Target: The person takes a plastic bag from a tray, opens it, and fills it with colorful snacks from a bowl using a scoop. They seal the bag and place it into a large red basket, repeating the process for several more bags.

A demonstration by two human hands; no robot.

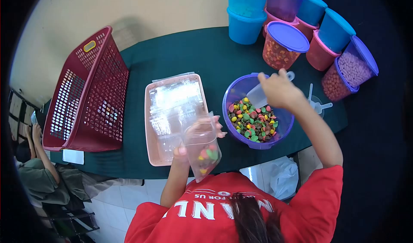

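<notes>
My left hand (pixel 181 153) is closed around a clear plastic bag (pixel 201 142) and holds it upright in front of the red shirt. A few pink, green and yellow candy pieces (pixel 209 153) lie in the bag's lower part. My right hand (pixel 278 88) grips a translucent scoop (pixel 257 97) over the round purple tub (pixel 260 146). The scoop's lower end touches the colourful candy pieces (pixel 254 120) in the tub, which are brown, green, pink and yellow. What the scoop carries is hard to make out.
A pink tray (pixel 150 150) of flat clear bags (pixel 175 94) lies left of the tub, beside a maroon basket (pixel 101 79). Several lidded containers (pixel 282 47) stand at the back right. Small scoops (pixel 320 105) rest right of the tub. Another person (pixel 41 174) is at far left.
</notes>
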